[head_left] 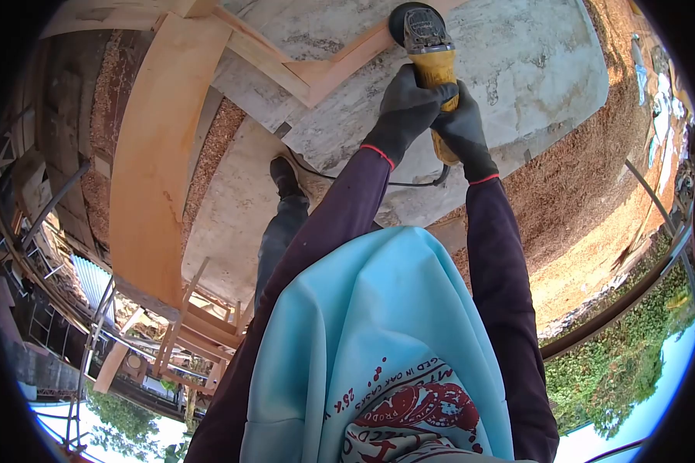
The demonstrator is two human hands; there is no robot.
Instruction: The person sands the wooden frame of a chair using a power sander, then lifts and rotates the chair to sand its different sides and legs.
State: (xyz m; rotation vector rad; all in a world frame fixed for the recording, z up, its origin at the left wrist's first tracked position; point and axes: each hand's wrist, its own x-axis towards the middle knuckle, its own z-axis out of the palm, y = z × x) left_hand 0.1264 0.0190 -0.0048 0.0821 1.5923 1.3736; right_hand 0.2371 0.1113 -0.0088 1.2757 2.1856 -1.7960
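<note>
A yellow and black angle grinder (pixel 434 65) is held in both hands, its round dark disc (pixel 405 21) against the edge of an angled wooden frame (pixel 355 52). My left hand (pixel 409 99), in a dark glove with a red cuff edge, wraps round the grinder's body just behind its head. Farther back, my right hand (pixel 465 127), gloved alike, is closed around the rear of the body. From the grinder's tail a black cord (pixel 409 184) curves off to the left. Whether the disc is spinning cannot be made out.
The frame lies on a grey, worn board (pixel 533 85). Left of it stretches a wide wooden plank (pixel 150 162). A wooden chair (pixel 201 336) stands at lower left. Sawdust (pixel 571 185) covers the ground at right. My shoe (pixel 286 176) is beside the board.
</note>
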